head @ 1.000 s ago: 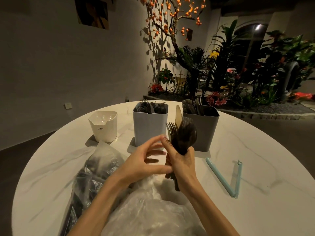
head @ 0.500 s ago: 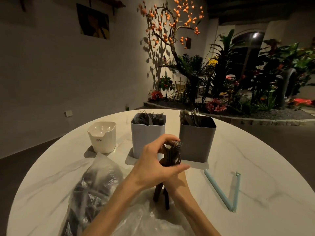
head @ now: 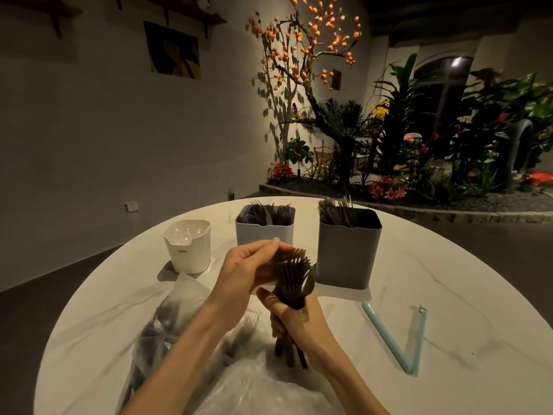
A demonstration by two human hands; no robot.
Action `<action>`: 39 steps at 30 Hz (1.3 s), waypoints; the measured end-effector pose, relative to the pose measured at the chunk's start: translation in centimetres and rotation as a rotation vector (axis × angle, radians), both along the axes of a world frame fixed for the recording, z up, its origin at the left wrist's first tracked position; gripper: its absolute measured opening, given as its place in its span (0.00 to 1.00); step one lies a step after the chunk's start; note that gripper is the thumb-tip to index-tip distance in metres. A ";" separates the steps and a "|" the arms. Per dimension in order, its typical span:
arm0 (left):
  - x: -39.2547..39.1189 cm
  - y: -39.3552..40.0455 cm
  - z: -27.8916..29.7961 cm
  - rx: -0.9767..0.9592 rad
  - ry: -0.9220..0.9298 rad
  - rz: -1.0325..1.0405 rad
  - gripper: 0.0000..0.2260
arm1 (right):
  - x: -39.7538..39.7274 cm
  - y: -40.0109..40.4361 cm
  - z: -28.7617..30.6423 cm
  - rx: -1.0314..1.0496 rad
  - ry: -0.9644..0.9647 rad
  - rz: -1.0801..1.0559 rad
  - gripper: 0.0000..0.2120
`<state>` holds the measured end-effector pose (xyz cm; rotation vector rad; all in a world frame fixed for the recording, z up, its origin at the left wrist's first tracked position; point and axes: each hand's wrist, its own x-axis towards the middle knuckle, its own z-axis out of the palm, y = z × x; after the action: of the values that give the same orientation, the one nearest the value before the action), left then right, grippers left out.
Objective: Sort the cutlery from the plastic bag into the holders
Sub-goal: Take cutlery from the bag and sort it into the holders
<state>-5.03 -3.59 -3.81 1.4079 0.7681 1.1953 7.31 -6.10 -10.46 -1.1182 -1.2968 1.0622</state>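
A dim room with a lit orange-berried tree and a bank of plants behind, and in front a round white marble table [head: 449, 295]. On it stand three holders: a white holder [head: 188, 247] that looks bare inside, a pale blue holder [head: 263, 232] full of dark forks, and a grey holder [head: 348, 253] with what look like knives. The right hand [head: 299, 319] grips a bunch of dark cutlery [head: 294, 280] upright by the handles, above the plastic bag [head: 179, 319]; the left hand [head: 245, 271] pinches at the fork heads, picking one out. I'd say this is the sorting-out step; next, one piece must be drawn free and dropped in its matching holder. A blue bag clip [head: 392, 339] lies open at the right
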 end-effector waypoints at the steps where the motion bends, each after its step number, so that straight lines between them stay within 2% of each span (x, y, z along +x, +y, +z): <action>1: -0.2 0.1 0.3 -0.018 -0.047 0.015 0.13 | 0.0 -0.2 0.4 -0.009 0.023 0.015 0.15; 4: -0.8 0.9 0.5 -0.057 -0.197 0.106 0.12 | 0.0 -1.0 1.8 -0.018 0.184 0.016 0.18; 8: -1.4 1.6 1.7 -0.139 -0.414 0.116 0.12 | 1.2 -0.8 2.5 0.038 0.299 -0.187 0.19; 11: -2.5 2.3 2.5 -0.176 -0.338 0.095 0.13 | 1.6 -0.1 4.1 0.061 0.326 -0.294 0.21; 14: -3.4 3.5 3.2 -0.225 -0.264 0.021 0.13 | 1.6 1.3 8.5 0.092 0.391 -0.214 0.19; 16: -3.6 4.5 3.7 -0.230 -0.197 -0.015 0.12 | 1.6 3.6 12.0 0.118 0.329 -0.167 0.22; 18: -3.6 5.4 4.1 -0.206 -0.117 -0.032 0.12 | 1.4 6.4 15.2 0.145 0.268 -0.212 0.24; 22: -3.6 7.9 5.1 -0.171 -0.081 -0.007 0.11 | 0.3 11.7 18.6 0.260 0.241 -0.252 0.15; 25: -3.7 9.4 5.7 -0.155 -0.068 0.004 0.11 | -0.4 15.2 17.7 0.294 0.215 -0.220 0.19; 27: -4.0 10.3 5.6 -0.144 -0.037 0.006 0.11 | -0.5 17.1 15.6 0.332 0.110 -0.240 0.17; 29: -4.2 10.8 5.3 -0.147 -0.008 0.013 0.12 | -0.4 18.3 13.5 0.357 0.022 -0.244 0.22; 31: -4.3 11.2 4.9 -0.160 0.013 0.024 0.12 | -0.2 18.8 12.4 0.305 -0.051 -0.251 0.26; 34: -4.6 11.7 4.2 -0.186 0.019 0.046 0.12 | -0.1 19.1 11.9 0.190 -0.134 -0.230 0.23; 37: -4.7 11.8 3.7 -0.211 0.000 0.067 0.13 | 0.0 18.8 12.3 0.183 -0.089 -0.198 0.15; 39: -4.7 11.8 3.6 -0.224 -0.007 0.076 0.13 | 0.2 18.4 13.0 0.168 -0.029 -0.163 0.18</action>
<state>-9.70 8.16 -0.24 1.1986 0.9273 1.1331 7.54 12.35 2.54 -1.0952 -1.2694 0.8046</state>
